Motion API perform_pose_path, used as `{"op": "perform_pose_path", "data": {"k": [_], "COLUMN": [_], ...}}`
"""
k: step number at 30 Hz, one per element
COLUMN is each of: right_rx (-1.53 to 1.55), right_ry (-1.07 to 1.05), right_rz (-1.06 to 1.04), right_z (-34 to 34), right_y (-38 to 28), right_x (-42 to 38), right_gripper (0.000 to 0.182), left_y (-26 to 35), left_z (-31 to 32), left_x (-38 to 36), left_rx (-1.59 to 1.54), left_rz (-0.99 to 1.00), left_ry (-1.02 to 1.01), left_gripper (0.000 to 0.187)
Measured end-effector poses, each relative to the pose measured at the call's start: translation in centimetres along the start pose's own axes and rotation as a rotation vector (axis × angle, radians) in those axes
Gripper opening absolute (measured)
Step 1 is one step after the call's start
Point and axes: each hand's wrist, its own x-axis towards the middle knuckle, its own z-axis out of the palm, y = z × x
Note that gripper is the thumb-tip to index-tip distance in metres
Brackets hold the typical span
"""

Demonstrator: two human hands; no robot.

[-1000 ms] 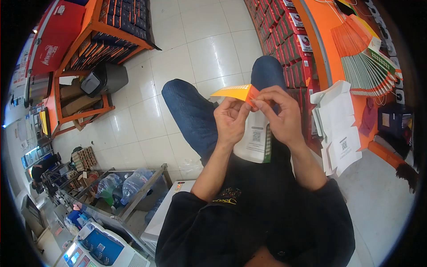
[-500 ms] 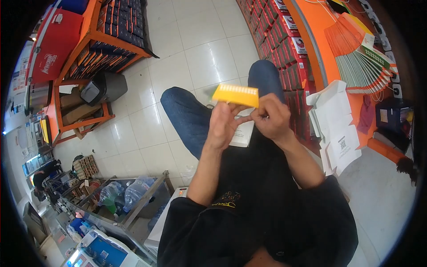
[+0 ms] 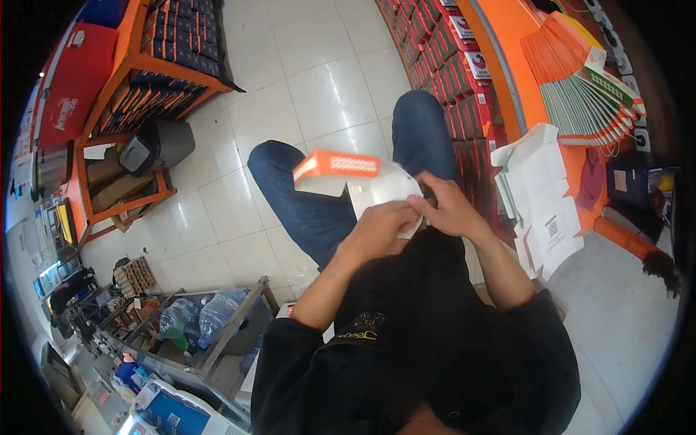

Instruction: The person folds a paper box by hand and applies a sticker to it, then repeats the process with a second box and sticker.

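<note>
A white folded card with an orange-and-white patterned flap point(image 3: 339, 165) is held over my lap, its upper end blurred and spread out. My left hand point(image 3: 378, 230) is closed on the lower part of the white card point(image 3: 391, 187). My right hand point(image 3: 447, 208) pinches the same card's right edge, its fingertips touching those of my left hand. To the right, unfolded white cartons point(image 3: 540, 206), one bearing a QR code, hang at the table edge. A fanned row of orange and green folded cards point(image 3: 587, 98) lies beyond them.
An orange table point(image 3: 500, 65) runs along the right, above stacked red boxes point(image 3: 442, 65). Orange shelving point(image 3: 130, 58) with dark boxes and a grey bin point(image 3: 163, 147) stand at upper left. A metal-framed cart point(image 3: 217, 341) with plastic bottles is at lower left.
The yellow face held up before is out of sight; an orange patterned flap shows further left. Both hands have moved slightly lower and closer together. The view has shifted a little.
</note>
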Motion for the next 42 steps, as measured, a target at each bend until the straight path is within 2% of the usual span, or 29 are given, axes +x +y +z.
{"op": "perform_pose_path", "data": {"k": [1,3,4,5,7,9,10,12,14,16,19,28,30,32,34,35,36,37,38,39,41,42], "right_rx": [0.004,0.259,0.425,0.431,0.491,0.505,0.532,0.56,0.525,0.491,0.478,0.665,0.742,0.625,0.531,0.436,0.435,0.219,0.005,0.007,-0.205,-0.204], "right_ry": [-0.003,-0.002,-0.003,-0.012,0.113,0.121,0.164,0.203,0.193,0.167,0.116,0.071,0.076,0.263,0.346,0.423,0.432,0.421,0.403,0.408,0.372,0.37], "right_rz": [0.015,0.292,0.347,0.357,0.376,0.359,0.367,0.379,0.285,0.278,0.289,0.401,0.428,0.364,0.311,0.254,0.252,0.164,0.08,0.087,-0.268,-0.269], "right_z": [0.1,0.4,0.5,0.7,0.5,0.8,1.0,1.3,1.6,1.6,1.5,1.5,1.9,2.9,3.4,3.4,2.7,1.7,0.6,-0.4,-2.1,-2.5], "right_y": [0.8,1.7,2.0,2.0,1.8,2.1,1.8,1.7,1.9,1.4,0.4,1.8,2.3,2.5,2.8,2.9,2.6,1.8,1.0,0.3,-1.3,-2.3], "right_x": [-0.5,-1.1,-1.4,-1.6,-1.7,-2.1,-2.2,-2.5,-2.9,-2.9,-2.8,-3.0,-3.3,-3.6,-3.4,-3.2,-2.9,-2.5,-2.2,-1.9,-1.1,-1.0], "right_gripper": [0.033,0.025,0.02,0.02,0.02,0.017,0.015,0.013,0.011,0.011,0.012,0.015,0.016,0.016,0.015,0.013,0.013,0.011,0.01,0.01,0.01,0.01], "left_y": [0.7,0.9,0.8,0.7,0.0,-0.8,-0.7,-0.6,-1.0,-1.4,-1.9,-1.2,-1.0,-0.7,-0.2,-0.1,0.8,1.3,0.6,1.7,4.2,3.8], "left_z": [0.4,1.2,1.5,1.7,2.0,2.5,2.5,2.4,1.8,1.4,1.0,0.7,1.1,2.0,2.9,2.9,2.4,2.2,1.9,0.6,-1.5,-1.7], "left_x": [-0.3,-0.8,-1.0,-1.3,-1.9,-2.4,-2.4,-2.1,-2.2,-2.4,-2.6,-2.1,-1.8,-1.5,-0.9,-0.7,0.0,0.5,1.1,1.9,3.9,4.1], "left_rx": [0.044,0.079,0.029,-0.018,-0.025,-0.455,-0.455,-0.852,-0.927,-1.019,-1.144,-1.093,-1.08,-1.066,-0.986,-0.984,-0.734,-0.486,-0.037,0.145,0.236,0.237], "left_rz": [-0.088,-0.195,-0.246,-0.295,-0.298,-0.618,-0.623,-0.635,-0.706,-0.794,-0.806,-0.866,-0.861,-0.856,-0.685,-0.68,-0.571,-0.46,-0.155,-0.075,0.015,0.014], "left_ry": [-0.059,-0.113,-0.009,0.093,0.119,0.156,0.157,0.334,0.328,0.327,0.291,0.231,0.228,0.22,0.259,0.251,0.285,0.316,0.497,0.536,0.537,0.539], "left_gripper": [0.021,0.02,0.02,0.021,0.02,0.017,0.017,0.01,0.006,0.009,0.009,0.009,0.008,0.007,0.004,0.004,0.006,0.008,0.017,0.027,0.029,0.029]}}
